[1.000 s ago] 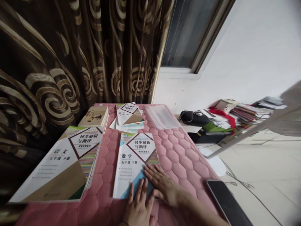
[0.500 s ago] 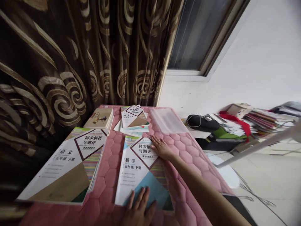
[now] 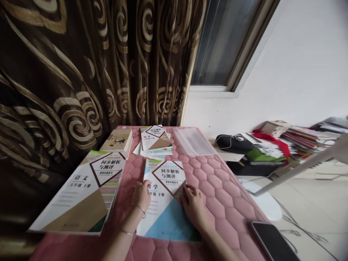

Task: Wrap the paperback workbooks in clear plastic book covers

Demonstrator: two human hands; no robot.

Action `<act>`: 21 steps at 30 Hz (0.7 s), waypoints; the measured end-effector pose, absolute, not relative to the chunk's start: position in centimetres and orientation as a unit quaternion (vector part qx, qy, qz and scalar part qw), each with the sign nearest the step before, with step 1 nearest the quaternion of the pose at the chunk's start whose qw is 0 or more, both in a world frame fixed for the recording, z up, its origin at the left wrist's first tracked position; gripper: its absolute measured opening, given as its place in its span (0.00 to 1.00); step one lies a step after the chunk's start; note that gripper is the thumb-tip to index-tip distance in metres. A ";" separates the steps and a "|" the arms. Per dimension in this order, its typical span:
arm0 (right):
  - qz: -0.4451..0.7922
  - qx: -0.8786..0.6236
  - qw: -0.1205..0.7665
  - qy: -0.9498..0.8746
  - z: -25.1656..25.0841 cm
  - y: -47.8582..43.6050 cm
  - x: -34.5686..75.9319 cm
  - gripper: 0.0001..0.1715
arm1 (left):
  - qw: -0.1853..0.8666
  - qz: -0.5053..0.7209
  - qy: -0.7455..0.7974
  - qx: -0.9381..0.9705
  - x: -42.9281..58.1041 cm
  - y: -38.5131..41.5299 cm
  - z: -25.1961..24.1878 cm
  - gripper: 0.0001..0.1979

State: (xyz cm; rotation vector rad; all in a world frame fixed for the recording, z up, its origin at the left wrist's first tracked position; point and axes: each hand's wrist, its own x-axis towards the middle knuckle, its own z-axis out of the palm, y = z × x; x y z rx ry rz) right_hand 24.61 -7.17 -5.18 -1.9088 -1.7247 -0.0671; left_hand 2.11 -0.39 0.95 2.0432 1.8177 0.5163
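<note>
A paperback math workbook (image 3: 165, 214) with a white, blue and brown-framed cover lies in front of me on the pink quilted table cover. My left hand (image 3: 141, 195), with bracelets on its wrist, is closed on the workbook's left edge, the thumb over the cover. On the opposite edge my right hand (image 3: 194, 204) has curled fingers gripping the side. To the left lies a stack topped by a similar workbook (image 3: 78, 195) with a brown panel. Farther back, a smaller-looking workbook (image 3: 154, 138) tops a loose pile.
Behind the left stack is a pile of tan-covered books (image 3: 116, 140). A clear plastic cover (image 3: 193, 142) lies at the back right, a phone (image 3: 272, 241) at the near right edge. Curtains (image 3: 146, 65) hang behind; a cluttered low surface with a black pouch (image 3: 233, 142) is beyond.
My left hand has moved from the workbook's lower cover to its left edge. My right hand has come down from the upper right corner to the right edge. More of the phone shows.
</note>
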 end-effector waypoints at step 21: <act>0.327 -0.670 0.463 -0.479 -2.3 -5.7 26.2 0.31 | 0.126 0.430 0.486 0.751 1.8 -4.5 3.5 0.23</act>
